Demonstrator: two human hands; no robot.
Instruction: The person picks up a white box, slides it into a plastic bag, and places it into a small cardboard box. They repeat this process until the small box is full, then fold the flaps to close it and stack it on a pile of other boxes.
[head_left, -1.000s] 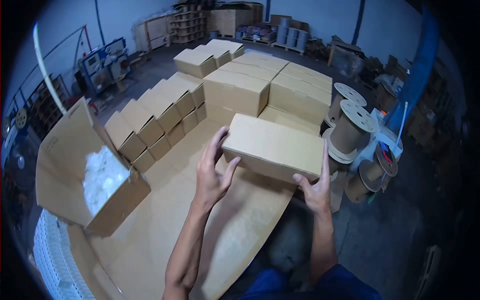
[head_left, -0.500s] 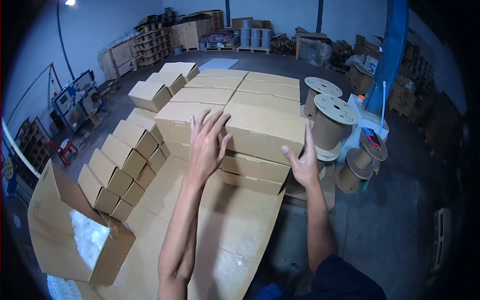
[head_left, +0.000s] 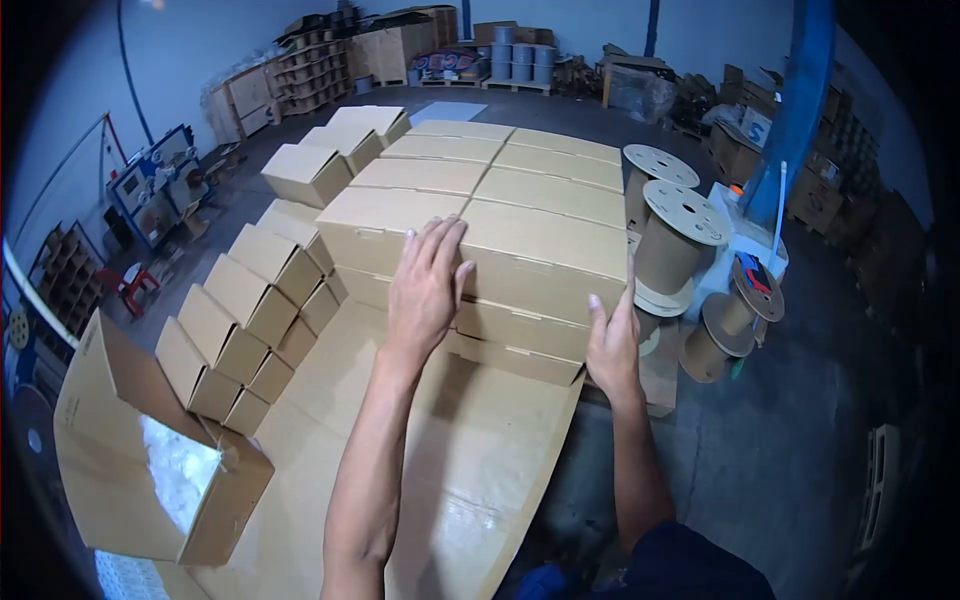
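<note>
A stack of flat brown cardboard boxes stands before me, laid in two columns. My left hand (head_left: 428, 285) rests against the front of the top layer, its fingers stretched up to the edge where the front left box (head_left: 385, 212) meets the front right box (head_left: 550, 237). At the right end of the front right box is my right hand (head_left: 614, 345), fingers straight along its side and thumb apart at the front corner. Neither hand is wrapped round anything. Under the stack lies a brown cardboard sheet (head_left: 490, 450).
Smaller cartons (head_left: 240, 305) are piled along the left. An open carton (head_left: 115, 440) with clear plastic inside stands at the near left. Large spools (head_left: 670, 245) and a blue post (head_left: 797, 110) are on the right. Pallets and drums (head_left: 522, 65) line the back wall.
My left hand has moved slightly right and its fingers have drawn together on the box edge. My right hand now lies closer along the box's end. The view has shifted a little.
</note>
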